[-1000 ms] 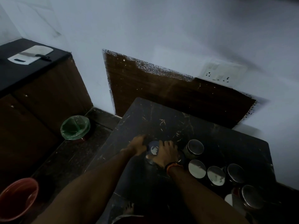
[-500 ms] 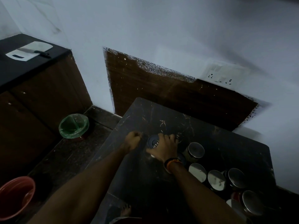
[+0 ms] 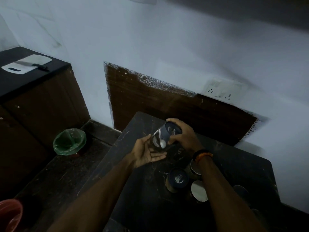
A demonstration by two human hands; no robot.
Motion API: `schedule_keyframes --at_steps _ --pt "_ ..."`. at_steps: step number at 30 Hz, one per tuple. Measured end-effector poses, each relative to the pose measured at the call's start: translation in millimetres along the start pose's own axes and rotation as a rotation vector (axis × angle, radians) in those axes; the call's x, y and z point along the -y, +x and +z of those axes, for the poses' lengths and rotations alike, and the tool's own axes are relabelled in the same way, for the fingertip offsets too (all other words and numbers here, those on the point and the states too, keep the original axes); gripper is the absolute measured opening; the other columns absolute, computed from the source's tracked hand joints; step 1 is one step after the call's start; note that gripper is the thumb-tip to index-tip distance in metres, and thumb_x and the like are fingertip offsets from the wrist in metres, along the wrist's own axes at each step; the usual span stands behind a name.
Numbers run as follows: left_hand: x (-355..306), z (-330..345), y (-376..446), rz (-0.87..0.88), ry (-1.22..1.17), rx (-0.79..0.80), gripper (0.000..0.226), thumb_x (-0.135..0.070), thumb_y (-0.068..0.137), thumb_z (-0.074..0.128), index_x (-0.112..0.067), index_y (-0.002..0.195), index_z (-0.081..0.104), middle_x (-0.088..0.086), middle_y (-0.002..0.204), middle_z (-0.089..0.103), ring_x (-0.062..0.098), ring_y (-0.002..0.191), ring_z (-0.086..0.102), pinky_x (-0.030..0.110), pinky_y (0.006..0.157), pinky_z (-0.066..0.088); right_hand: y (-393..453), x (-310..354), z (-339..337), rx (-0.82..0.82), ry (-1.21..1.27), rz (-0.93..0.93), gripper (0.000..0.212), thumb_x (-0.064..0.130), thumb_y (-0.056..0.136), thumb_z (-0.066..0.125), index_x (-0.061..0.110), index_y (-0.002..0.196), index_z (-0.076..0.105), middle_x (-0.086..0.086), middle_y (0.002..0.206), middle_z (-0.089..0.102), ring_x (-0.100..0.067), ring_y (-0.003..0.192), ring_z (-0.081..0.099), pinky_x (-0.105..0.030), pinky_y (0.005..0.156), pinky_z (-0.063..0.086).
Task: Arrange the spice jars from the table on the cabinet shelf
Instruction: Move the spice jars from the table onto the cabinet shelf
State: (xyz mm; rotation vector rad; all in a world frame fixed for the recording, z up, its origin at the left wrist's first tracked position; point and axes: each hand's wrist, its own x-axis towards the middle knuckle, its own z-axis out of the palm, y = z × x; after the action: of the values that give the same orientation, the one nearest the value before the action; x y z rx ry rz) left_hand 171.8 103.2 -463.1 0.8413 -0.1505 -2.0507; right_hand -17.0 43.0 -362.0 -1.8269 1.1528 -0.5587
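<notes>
right hand (image 3: pixel 183 137): fingers wrapped around the dark lid end of a glass spice jar (image 3: pixel 164 135); orange-and-black band on the wrist
left hand (image 3: pixel 147 152): palm up, fingers spread and relaxed under the jar's base; fingertips touch or nearly touch the glass, contact hard to tell in the dim light
held jar: off the table, tilted, lid toward the far right, base down toward the left palm; clear body, contents unreadable
table (image 3: pixel 133 190): dark, scratched top, set against the wall
other jars: dark-lidded jar (image 3: pixel 178 179) upright on the table just right of centre; shiny-lidded jars (image 3: pixel 199 190) close beside it, partly hidden by the right forearm; more at the right edge too dark to count
floor: green-lined bin (image 3: pixel 69 141) left of the table; red bucket (image 3: pixel 10 215) at bottom-left corner
counter (image 3: pixel 25 82): far left, dark top; white cutting board (image 3: pixel 25 64) with a knife (image 3: pixel 33 64) lying across it
wall: switch and socket plate (image 3: pixel 222 89) above the table
</notes>
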Motion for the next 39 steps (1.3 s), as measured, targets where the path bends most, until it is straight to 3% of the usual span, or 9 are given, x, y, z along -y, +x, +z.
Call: schedule_keyframes --at_steps 4,10,12,16,23,28,33,36,39 --pt "0.0 19.8 -1.5 0.071 -0.133 0.116 0.064 -0.038 0.089 0.064 -0.006 0.142 0.05 0.03 0.141 0.052 0.048 0.126 0.055 0.058 0.099 0.05 -0.5 4.2 -18.4 -0.019 0.126 -0.059 0.083 0.016 0.05 0.066 0.029 0.131 0.059 -0.001 0.131 0.053 -0.017 0.113 0.056 -0.027 0.079 0.053" --pt "3.3 46.6 -4.7 0.22 -0.162 0.193 0.078 -0.02 0.075 0.081 -0.001 0.143 0.047 0.032 0.138 0.055 0.05 0.127 0.053 0.064 0.099 0.047 -2.6 5.3 -30.1 -0.107 0.306 -0.098 0.077 0.013 0.056 0.061 0.034 0.13 0.062 0.0 0.136 0.05 -0.02 0.12 0.054 -0.031 0.085 0.053" --pt "4.0 55.2 -7.2 0.26 -0.16 0.208 0.088 -0.014 0.066 0.088 0.0 0.142 0.047 0.032 0.138 0.055 0.05 0.129 0.052 0.065 0.102 0.045 -2.3 4.6 -30.0 -0.132 0.381 -0.096 0.072 0.014 0.061 0.061 0.03 0.131 0.062 -0.005 0.139 0.048 -0.025 0.122 0.053 -0.04 0.092 0.053" --pt "3.9 69.4 -10.2 0.333 -0.131 0.22 0.094 -0.005 0.056 0.092 0.0 0.14 0.049 0.028 0.145 0.049 0.045 0.133 0.049 0.064 0.108 0.041 1.0 4.9 -31.8 -0.174 0.496 -0.062 0.055 0.027 0.079 0.067 0.024 0.133 0.06 -0.012 0.141 0.049 -0.028 0.122 0.058 -0.046 0.1 0.052" --pt "5.2 90.7 -9.5 0.448 0.048 0.186 0.043 0.01 0.073 0.069 -0.007 0.111 0.056 0.023 0.124 0.065 0.041 0.12 0.062 0.051 0.094 0.057 4.4 10.3 -35.2 -0.307 0.646 0.019 0.075 0.05 0.072 0.078 0.026 0.138 0.051 -0.009 0.135 0.055 -0.026 0.117 0.063 -0.048 0.1 0.052" --pt "1.3 103.8 -13.0 0.473 0.145 0.225 0.05 -0.005 0.072 0.078 -0.004 0.117 0.057 0.026 0.131 0.06 0.045 0.13 0.052 0.052 0.104 0.05 -0.5 19.5 -46.0 -0.288 0.939 -0.028 0.056 0.035 0.081 0.07 0.013 0.132 0.057 -0.013 0.128 0.06 -0.023 0.103 0.068 -0.034 0.078 0.058" --pt "-4.1 112.5 -15.3 0.405 0.187 0.35 0.083 -0.015 0.064 0.089 -0.004 0.135 0.048 0.027 0.14 0.053 0.04 0.126 0.055 0.05 0.1 0.052 -7.0 25.4 -52.5 -0.239 1.027 -0.063 0.058 0.031 0.087 0.061 0.003 0.137 0.052 -0.023 0.136 0.054 -0.035 0.113 0.059 -0.047 0.096 0.05" --pt "-5.9 115.6 -14.7 0.393 0.204 0.352 0.082 -0.015 0.062 0.089 -0.005 0.133 0.049 0.026 0.138 0.055 0.039 0.123 0.059 0.05 0.098 0.053 -9.9 28.4 -55.3 -0.231 1.011 -0.058 0.058 0.029 0.087 0.06 0.001 0.137 0.051 -0.025 0.136 0.052 -0.037 0.115 0.056 -0.051 0.102 0.044" --pt "-8.9 116.9 -14.0 0.405 0.25 0.332 0.072 -0.007 0.065 0.081 -0.005 0.13 0.05 0.025 0.134 0.057 0.038 0.12 0.061 0.049 0.095 0.055 -11.8 32.3 -59.0 -0.239 0.939 -0.064 0.056 0.027 0.086 0.061 0.001 0.135 0.053 -0.02 0.129 0.058 -0.033 0.113 0.058 -0.045 0.097 0.048"
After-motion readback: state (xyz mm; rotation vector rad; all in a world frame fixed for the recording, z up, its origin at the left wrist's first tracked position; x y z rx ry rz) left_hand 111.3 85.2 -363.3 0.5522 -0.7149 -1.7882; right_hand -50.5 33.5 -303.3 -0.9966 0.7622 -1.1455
